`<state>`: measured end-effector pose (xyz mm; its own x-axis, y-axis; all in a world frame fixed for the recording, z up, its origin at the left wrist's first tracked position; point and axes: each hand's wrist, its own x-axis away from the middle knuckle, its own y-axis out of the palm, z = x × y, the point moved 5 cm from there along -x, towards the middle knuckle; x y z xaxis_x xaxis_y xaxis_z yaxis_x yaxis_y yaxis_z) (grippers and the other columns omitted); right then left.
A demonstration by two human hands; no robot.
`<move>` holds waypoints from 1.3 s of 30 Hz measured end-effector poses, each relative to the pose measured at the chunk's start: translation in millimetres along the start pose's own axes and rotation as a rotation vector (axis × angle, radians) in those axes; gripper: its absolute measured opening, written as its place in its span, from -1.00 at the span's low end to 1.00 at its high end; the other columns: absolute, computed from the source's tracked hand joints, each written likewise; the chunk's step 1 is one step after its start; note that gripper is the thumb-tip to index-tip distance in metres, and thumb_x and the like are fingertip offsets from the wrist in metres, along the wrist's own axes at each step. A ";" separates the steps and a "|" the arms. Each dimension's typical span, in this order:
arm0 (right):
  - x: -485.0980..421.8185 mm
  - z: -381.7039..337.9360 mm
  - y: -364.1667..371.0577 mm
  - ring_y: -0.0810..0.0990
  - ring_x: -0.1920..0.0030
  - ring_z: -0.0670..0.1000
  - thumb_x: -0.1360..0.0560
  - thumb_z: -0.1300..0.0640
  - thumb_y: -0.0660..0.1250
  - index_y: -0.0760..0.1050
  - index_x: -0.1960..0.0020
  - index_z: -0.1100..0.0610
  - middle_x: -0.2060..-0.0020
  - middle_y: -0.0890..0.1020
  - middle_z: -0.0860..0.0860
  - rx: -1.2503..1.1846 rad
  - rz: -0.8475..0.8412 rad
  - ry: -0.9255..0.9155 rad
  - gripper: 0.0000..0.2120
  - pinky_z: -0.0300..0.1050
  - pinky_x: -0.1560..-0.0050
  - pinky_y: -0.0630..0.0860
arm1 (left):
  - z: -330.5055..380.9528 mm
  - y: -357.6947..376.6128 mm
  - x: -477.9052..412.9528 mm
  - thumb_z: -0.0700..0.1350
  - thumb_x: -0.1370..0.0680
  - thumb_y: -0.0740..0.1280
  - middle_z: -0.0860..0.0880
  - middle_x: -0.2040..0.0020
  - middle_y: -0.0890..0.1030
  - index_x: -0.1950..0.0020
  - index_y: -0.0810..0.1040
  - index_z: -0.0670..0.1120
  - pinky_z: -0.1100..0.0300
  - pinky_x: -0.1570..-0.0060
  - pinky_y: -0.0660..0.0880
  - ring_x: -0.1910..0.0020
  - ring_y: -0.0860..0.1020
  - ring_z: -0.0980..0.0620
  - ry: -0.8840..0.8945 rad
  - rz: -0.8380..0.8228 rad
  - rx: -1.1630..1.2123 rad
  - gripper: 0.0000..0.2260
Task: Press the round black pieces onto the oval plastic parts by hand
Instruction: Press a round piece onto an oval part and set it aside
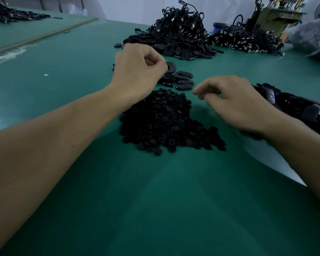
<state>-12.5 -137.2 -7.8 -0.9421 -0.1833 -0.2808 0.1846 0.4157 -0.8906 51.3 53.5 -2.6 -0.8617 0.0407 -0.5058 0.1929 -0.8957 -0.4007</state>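
Fingers of left hand pinching black oval plastic part over loose ovals, right hand blurred, fingers curled, grip cannot tell, heap of round black pieces between both wrists, open green desk toward near edge

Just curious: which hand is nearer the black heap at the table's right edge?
Right: right hand just left of the heap; left hand much farther left, pinching an oval part.
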 end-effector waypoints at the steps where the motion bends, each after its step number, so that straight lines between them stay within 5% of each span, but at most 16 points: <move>1: 1.3 -0.3 -2.1 0.58 0.12 -0.21 -0.61 0.20 0.25 0.63 -0.07 0.00 0.07 0.67 -0.12 -0.033 0.017 -0.009 -0.80 -0.57 0.16 0.37 | 0.2 0.2 0.1 -0.12 -0.51 0.42 0.20 0.42 0.61 0.30 0.60 0.11 0.39 0.29 0.47 0.37 0.58 0.25 0.002 -0.003 -0.004 -0.79; 4: 7.0 -4.1 -4.8 0.58 0.30 -0.25 -0.51 0.00 0.41 0.63 0.18 -0.03 0.34 0.66 -0.13 -0.098 -0.023 -0.049 -0.89 -0.48 0.26 0.42 | 1.0 1.5 0.6 -0.10 -0.51 0.42 0.14 0.37 0.63 0.27 0.57 0.10 0.35 0.24 0.52 0.34 0.60 0.19 0.000 -0.019 0.009 -0.83; 8: 10.0 -10.0 -1.1 0.62 0.32 -0.21 -0.35 -0.19 0.43 0.67 0.21 -0.03 0.35 0.69 -0.15 -0.127 -0.162 -0.061 -0.76 -0.39 0.24 0.48 | 4.1 2.1 1.9 -0.06 -0.50 0.44 0.13 0.38 0.61 0.26 0.54 0.08 0.50 0.38 0.37 0.45 0.48 0.29 0.007 -0.038 -0.017 -0.84; 16: 9.9 -12.0 5.5 0.63 0.21 0.01 -0.44 -0.06 0.46 0.67 0.17 0.01 0.25 0.70 0.00 -0.216 -0.254 -0.033 -0.86 -0.01 0.05 0.56 | 1.3 5.6 2.6 0.03 -0.59 0.39 0.12 0.30 0.56 0.22 0.48 0.06 0.46 0.36 0.41 0.36 0.51 0.24 0.026 -0.057 -0.071 -0.79; 22: 11.4 -9.0 7.9 0.59 0.25 -0.16 -0.34 -0.32 0.36 0.62 0.09 -0.01 0.22 0.67 -0.06 -0.169 -0.286 0.005 -0.60 -0.13 0.12 0.56 | 2.4 4.0 2.1 -0.15 -0.57 0.41 -0.02 0.23 0.66 0.12 0.46 0.04 0.02 0.09 0.64 0.27 0.66 0.03 0.035 -0.019 0.016 -0.84; 24: 12.6 -7.0 6.4 0.60 0.24 -0.20 -0.31 -0.32 0.37 0.63 0.07 -0.02 0.22 0.69 -0.10 -0.224 -0.309 0.018 -0.59 -0.24 0.14 0.55 | 3.6 3.4 2.4 -0.18 -0.55 0.40 -0.03 0.16 0.66 0.07 0.49 0.06 0.01 0.01 0.62 0.20 0.66 0.00 0.039 -0.012 0.014 -0.84; 29: 11.0 -2.7 7.8 0.60 0.31 -0.20 -0.42 0.07 0.52 0.65 0.13 0.07 0.29 0.70 -0.07 -0.340 -0.318 0.030 -0.90 -0.36 0.22 0.53 | 6.8 0.6 3.1 -0.20 -0.53 0.36 0.08 0.26 0.64 0.09 0.60 0.04 0.16 0.09 0.62 0.28 0.60 0.12 0.049 -0.003 0.009 -0.87; 33: 10.4 -3.5 6.8 0.58 0.31 -0.10 -0.38 0.02 0.54 0.62 0.17 0.11 0.26 0.70 0.08 -0.371 -0.229 0.023 -0.82 -0.20 0.21 0.53 | 7.8 2.7 4.7 -0.16 -0.53 0.41 0.04 0.22 0.67 0.12 0.59 0.06 0.10 0.03 0.63 0.23 0.64 0.06 0.053 -0.032 0.009 -0.89; 39: 8.8 4.8 -7.8 0.58 0.34 -0.20 -0.50 0.05 0.45 0.58 0.16 0.10 0.30 0.69 -0.04 -0.430 -0.011 0.030 -0.86 -0.39 0.32 0.48 | 8.5 6.7 6.7 -0.16 -0.49 0.43 0.02 0.25 0.67 0.19 0.54 0.09 0.05 0.05 0.65 0.27 0.62 0.09 0.064 -0.084 0.041 -0.83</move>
<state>-20.9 -146.3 -5.0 -0.9524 -0.1663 -0.2555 0.0467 0.7486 -0.6614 42.8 44.1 -2.2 -0.8421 0.1431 -0.5199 0.1008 -0.9054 -0.4124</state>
